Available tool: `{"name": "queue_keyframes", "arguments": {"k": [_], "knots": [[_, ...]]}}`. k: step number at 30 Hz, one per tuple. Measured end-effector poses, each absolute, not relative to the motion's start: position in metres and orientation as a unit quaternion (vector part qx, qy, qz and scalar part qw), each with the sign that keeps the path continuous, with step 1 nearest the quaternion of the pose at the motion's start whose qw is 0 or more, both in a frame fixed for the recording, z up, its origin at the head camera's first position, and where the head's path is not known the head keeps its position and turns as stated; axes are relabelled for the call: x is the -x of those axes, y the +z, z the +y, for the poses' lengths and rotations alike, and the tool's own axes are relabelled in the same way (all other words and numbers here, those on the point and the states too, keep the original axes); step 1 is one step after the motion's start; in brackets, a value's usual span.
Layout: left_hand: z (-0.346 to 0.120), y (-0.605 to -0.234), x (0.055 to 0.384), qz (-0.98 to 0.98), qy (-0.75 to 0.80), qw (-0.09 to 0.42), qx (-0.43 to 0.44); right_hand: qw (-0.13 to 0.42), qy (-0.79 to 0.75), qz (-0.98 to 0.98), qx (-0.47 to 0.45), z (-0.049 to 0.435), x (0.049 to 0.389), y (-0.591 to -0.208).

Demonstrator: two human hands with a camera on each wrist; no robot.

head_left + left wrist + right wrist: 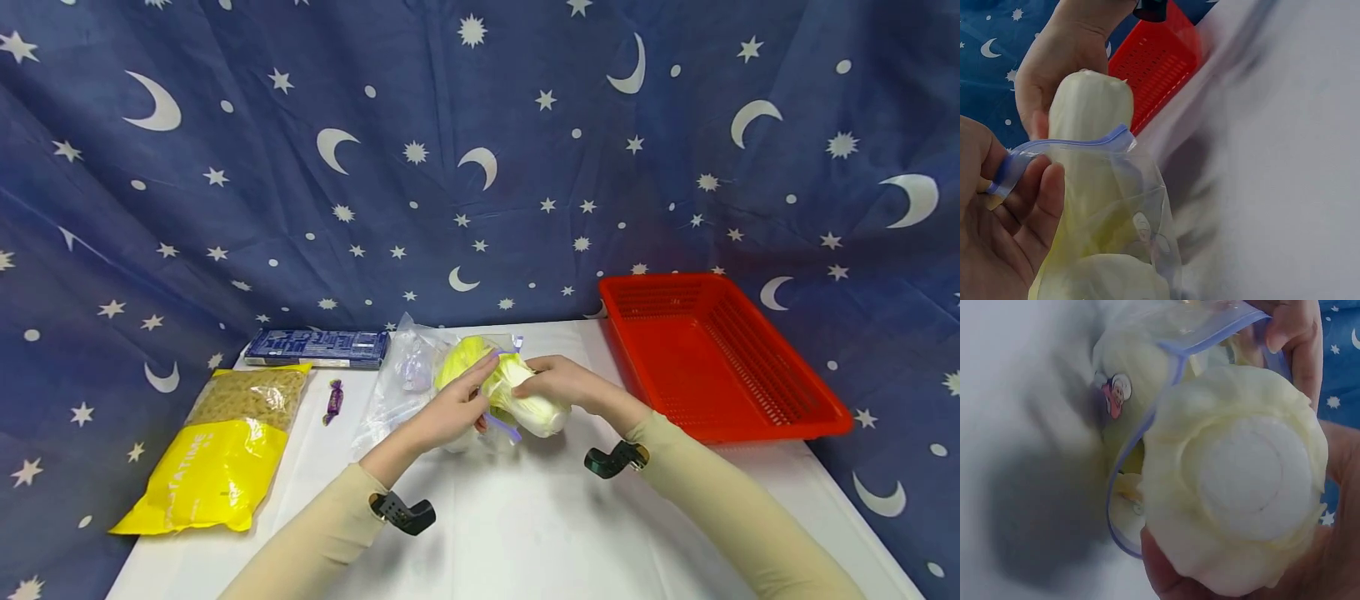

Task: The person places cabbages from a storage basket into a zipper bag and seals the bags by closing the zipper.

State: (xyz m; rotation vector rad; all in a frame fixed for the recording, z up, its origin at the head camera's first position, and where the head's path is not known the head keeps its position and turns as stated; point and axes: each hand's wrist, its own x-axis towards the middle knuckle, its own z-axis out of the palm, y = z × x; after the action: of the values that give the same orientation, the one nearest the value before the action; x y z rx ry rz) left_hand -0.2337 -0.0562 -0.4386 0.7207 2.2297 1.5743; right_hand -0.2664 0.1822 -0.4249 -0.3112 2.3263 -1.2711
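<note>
A pale napa cabbage (538, 412) lies partly inside a clear zip bag (1154, 187) with a purple-blue closure strip. My right hand (562, 382) grips the cabbage near its white cut base, which sticks out of the bag's mouth toward the right. On the other side, my left hand (453, 408) pinches the rim of the bag, holding the mouth apart around the cabbage. Another pale, rounded vegetable (1113, 275) shows through the plastic deeper in the bag; its kind is not clear. Yellow-green leaves (457, 357) show at the bag's far end.
Crumpled clear plastic (390, 400) spreads left of the hands. A red perforated basket (697, 400) stands at the right. Toward the left lie a yellow pasta bag (217, 467), a purple-wrapped candy (333, 402) and a flat blue package (318, 346). A starry curtain (420, 208) hangs behind the white table (510, 533).
</note>
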Motion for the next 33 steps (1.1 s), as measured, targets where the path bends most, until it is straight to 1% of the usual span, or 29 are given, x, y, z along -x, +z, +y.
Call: {"name": "queue_keyframes", "arguments": {"k": [6,10,19,21,28,30,33], "knots": [[-0.057,-0.444,0.232,0.779,0.555,0.155,-0.247,0.255,-0.55,0.795,0.028,0.183,0.272,-0.432],[-0.058,-0.446,0.233,0.778,0.557,0.155,-0.245,0.27,-0.585,0.765,-0.002,0.183,0.274,-0.437],[-0.061,-0.439,0.232,0.782,0.561,0.148,-0.228,0.248,-0.581,0.773,-0.05,0.185,0.277,-0.444],[-0.061,-0.438,0.233,0.784,0.558,0.147,-0.228,0.259,-0.596,0.758,-0.06,0.186,0.278,-0.445],[-0.057,-0.441,0.233,0.782,0.558,0.155,-0.231,0.336,-0.711,0.61,-0.095,0.189,0.282,-0.452],[-0.055,-0.443,0.233,0.782,0.556,0.156,-0.234,0.347,-0.74,0.566,-0.104,0.188,0.283,-0.453],[-0.051,-0.444,0.232,0.782,0.553,0.163,-0.238,0.348,-0.775,0.514,-0.119,0.185,0.282,-0.452]]}}
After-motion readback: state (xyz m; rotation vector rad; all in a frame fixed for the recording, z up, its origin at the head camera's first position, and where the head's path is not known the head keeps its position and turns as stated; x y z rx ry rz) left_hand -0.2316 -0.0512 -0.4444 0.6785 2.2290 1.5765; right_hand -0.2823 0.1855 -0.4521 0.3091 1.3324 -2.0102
